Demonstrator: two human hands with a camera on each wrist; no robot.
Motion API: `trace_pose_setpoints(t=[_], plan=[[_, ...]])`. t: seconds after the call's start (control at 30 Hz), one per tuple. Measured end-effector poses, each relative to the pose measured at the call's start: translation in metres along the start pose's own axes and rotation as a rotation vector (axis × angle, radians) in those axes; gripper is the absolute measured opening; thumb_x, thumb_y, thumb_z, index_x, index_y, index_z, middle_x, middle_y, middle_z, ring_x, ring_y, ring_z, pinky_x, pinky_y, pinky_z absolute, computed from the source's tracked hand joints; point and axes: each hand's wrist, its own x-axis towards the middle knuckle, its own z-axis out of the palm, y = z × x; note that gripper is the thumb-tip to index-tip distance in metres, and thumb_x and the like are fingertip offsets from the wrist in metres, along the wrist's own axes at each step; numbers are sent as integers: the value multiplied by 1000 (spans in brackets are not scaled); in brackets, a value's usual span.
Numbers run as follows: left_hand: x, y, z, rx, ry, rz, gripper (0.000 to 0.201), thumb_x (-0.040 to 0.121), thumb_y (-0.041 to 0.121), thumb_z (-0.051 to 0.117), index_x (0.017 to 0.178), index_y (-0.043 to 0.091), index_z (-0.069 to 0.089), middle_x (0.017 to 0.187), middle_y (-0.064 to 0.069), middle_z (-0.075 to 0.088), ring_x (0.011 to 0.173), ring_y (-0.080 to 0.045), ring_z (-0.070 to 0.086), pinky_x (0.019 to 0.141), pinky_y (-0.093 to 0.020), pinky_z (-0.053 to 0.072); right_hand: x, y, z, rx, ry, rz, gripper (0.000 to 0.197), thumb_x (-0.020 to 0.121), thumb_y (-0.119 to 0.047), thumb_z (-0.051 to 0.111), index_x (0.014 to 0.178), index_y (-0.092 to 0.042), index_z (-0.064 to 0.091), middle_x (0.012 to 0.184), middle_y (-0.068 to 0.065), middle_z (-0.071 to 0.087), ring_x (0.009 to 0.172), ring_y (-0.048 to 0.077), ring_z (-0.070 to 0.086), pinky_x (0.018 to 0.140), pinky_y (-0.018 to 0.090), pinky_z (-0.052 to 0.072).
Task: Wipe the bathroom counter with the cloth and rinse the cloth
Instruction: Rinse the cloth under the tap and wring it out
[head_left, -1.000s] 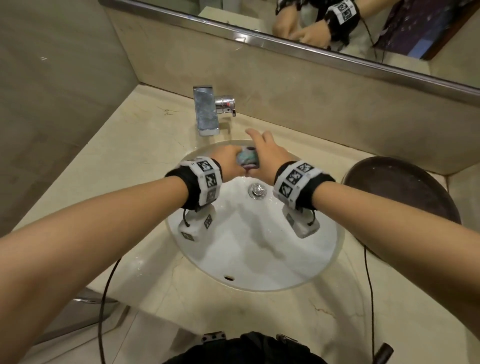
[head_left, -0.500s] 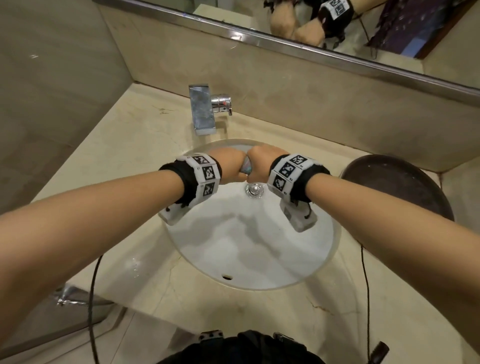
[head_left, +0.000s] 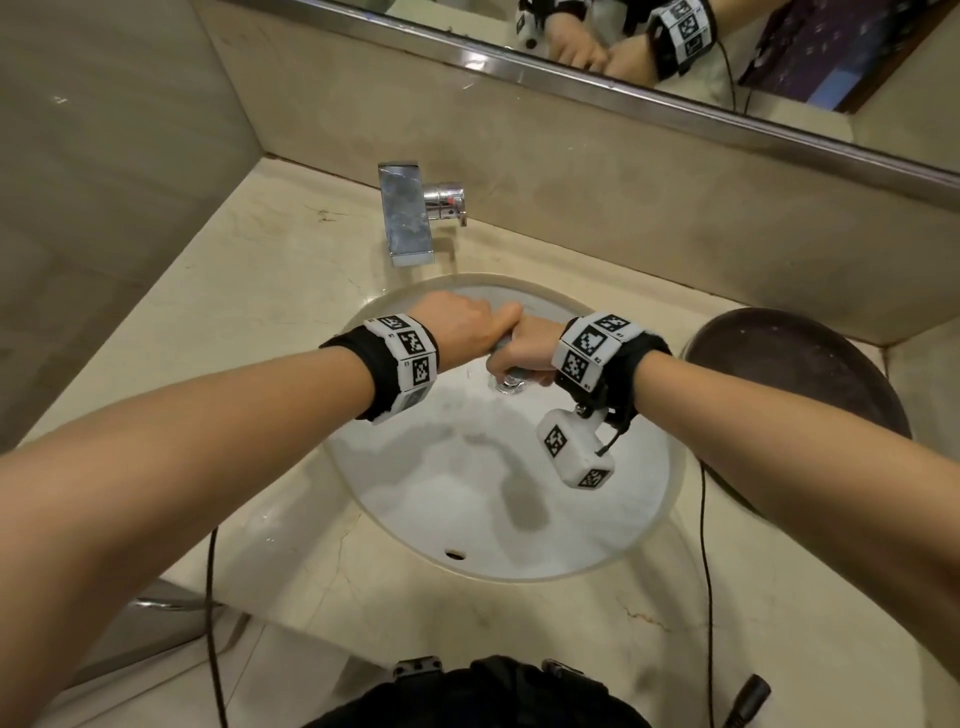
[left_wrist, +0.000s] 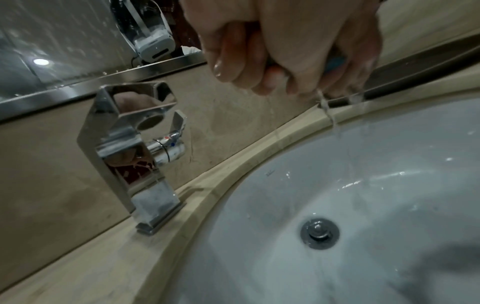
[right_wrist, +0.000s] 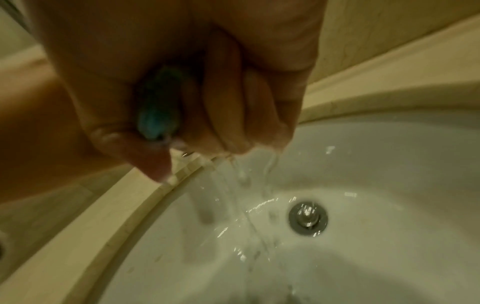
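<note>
Both fists are closed tight around the cloth (head_left: 503, 347), held over the far half of the sink (head_left: 519, 519), just above the drain (head_left: 511, 385). The left hand (head_left: 462, 332) grips one end and the right hand (head_left: 524, 348) the other, knuckles touching. The cloth is bunched into a short roll whose long axis runs across from one fist to the other; only slivers of blue (right_wrist: 153, 119) show between the fingers. Thin streams of water (right_wrist: 241, 170) run from under the right fist into the white bowl, which holds a wet film around the drain. The faucet (head_left: 405, 213) stands beyond the left hand on the counter (head_left: 249, 270).
</note>
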Motion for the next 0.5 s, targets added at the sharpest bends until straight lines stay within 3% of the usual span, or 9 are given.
trace_pose_setpoints(t=[0.1, 0.17, 0.23, 0.3, 0.37, 0.43, 0.5], plan=[[1, 0, 1, -73, 19, -33, 32, 96, 24, 39, 125, 9, 34, 107, -13, 56, 75, -30, 54, 48, -29, 26, 0, 1, -8, -95, 61, -47, 26, 77, -5, 65, 58, -13, 48, 52, -1, 45, 45, 12, 39, 37, 17, 32], [-2, -1, 1, -201, 67, -79, 37, 93, 24, 46, 126, 11, 35, 110, -11, 57, 77, -29, 53, 55, -31, 32, -2, -2, -11, -117, 151, -78, 15, 77, -9, 69, 86, -11, 58, 69, -1, 54, 59, 14, 49, 49, 20, 41], [-4, -5, 2, -428, 112, -179, 40, 90, 26, 51, 125, 12, 38, 102, -7, 59, 77, -25, 51, 62, -30, 34, -3, 0, -11, -161, 330, -105, 45, 76, -15, 71, 115, -11, 49, 92, 2, 55, 78, 19, 52, 64, 24, 40], [-2, -10, 3, -656, 107, -322, 36, 87, 30, 53, 121, 18, 45, 92, -3, 59, 74, -22, 52, 64, -30, 40, -5, 2, -9, -241, 519, -197, 60, 78, -18, 70, 129, -13, 39, 113, 7, 52, 91, 24, 53, 71, 29, 43], [1, -13, 3, -1050, 28, -417, 22, 86, 27, 53, 108, 21, 52, 75, -3, 56, 57, -19, 49, 54, -28, 42, -6, 6, -3, -434, 608, -322, 67, 81, -16, 66, 139, -15, 34, 129, 12, 45, 107, 29, 52, 83, 38, 48], [2, -12, 0, -1507, -161, -418, 4, 89, 18, 48, 91, 18, 51, 54, 0, 44, 39, -11, 34, 39, -16, 27, -7, 10, 2, -538, 618, -444, 67, 81, -9, 63, 142, -13, 36, 131, 17, 45, 110, 34, 51, 87, 42, 48], [0, -9, -5, -1697, -367, -385, 13, 91, 14, 42, 79, 17, 46, 44, 4, 36, 31, -5, 25, 35, -9, 17, -9, 11, 2, -518, 576, -464, 59, 82, -8, 60, 138, -12, 42, 125, 16, 51, 107, 34, 54, 84, 39, 46]])
